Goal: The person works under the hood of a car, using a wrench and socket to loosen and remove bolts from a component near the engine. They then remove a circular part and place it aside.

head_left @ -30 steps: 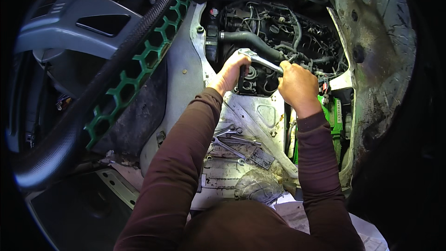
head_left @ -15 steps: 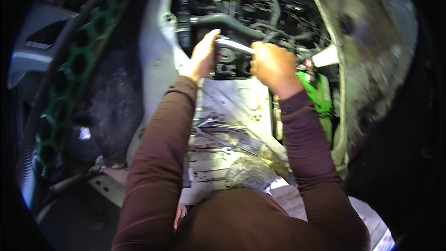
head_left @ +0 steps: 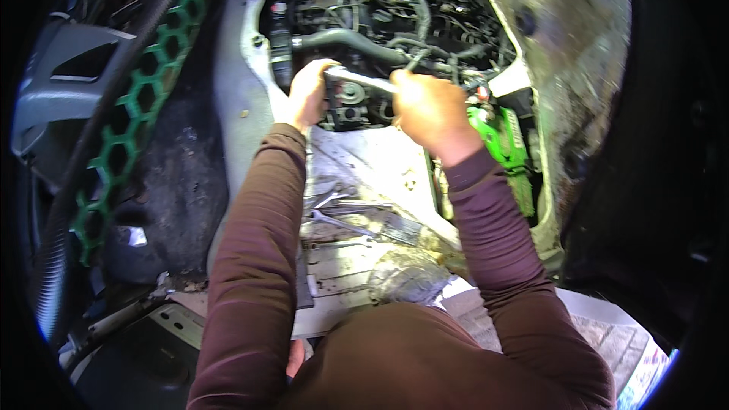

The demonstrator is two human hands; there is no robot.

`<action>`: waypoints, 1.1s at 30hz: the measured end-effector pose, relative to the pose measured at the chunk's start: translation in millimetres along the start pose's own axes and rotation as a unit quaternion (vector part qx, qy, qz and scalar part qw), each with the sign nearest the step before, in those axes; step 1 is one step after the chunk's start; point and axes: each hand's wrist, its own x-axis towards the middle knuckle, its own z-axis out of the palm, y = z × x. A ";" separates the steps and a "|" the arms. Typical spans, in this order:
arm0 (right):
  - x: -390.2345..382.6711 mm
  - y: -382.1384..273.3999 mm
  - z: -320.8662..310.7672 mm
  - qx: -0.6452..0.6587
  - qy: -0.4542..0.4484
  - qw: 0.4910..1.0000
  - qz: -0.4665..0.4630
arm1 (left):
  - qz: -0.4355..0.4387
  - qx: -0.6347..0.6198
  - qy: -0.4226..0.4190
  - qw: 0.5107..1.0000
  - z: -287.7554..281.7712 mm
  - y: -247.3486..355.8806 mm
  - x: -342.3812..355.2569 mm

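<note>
A shiny metal wrench (head_left: pixel 363 79) spans the gap between my hands, above the front of the engine (head_left: pixel 380 15). My right hand (head_left: pixel 431 110) is closed in a fist round its right end. At the other end my left hand (head_left: pixel 305 95) has its fingers wrapped about the wrench's head, and its palm side is hidden. Under the wrench, dark engine parts with a round metal piece (head_left: pixel 350 93) show between the hands. A grey hose (head_left: pixel 345 36) curves just beyond them.
Several spanners (head_left: pixel 342 224) lie on the pale panel (head_left: pixel 364 156) between my forearms, near a crumpled clear plastic bag (head_left: pixel 410 277). A bright green part (head_left: pixel 497 140) sits right of my right wrist. Green honeycomb mesh (head_left: pixel 129 121) runs along the left.
The whole view has shifted, so the engine bay and both hands appear further left. The hands keep their hold on the wrench, in nearly the same place over the engine.
</note>
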 end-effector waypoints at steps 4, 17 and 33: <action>5.3 17.2 -10.9 -0.018 -0.064 0.998 0.015 | -0.037 0.050 0.010 0.998 9.6 -1.2 2.8; 29.9 -32.2 -7.2 -0.072 -0.187 0.964 0.176 | -0.037 0.024 -0.002 0.999 15.3 -5.0 15.3; -55.7 97.4 154.2 0.224 -0.060 0.932 0.279 | 0.218 0.378 0.124 0.891 93.9 -47.6 -26.6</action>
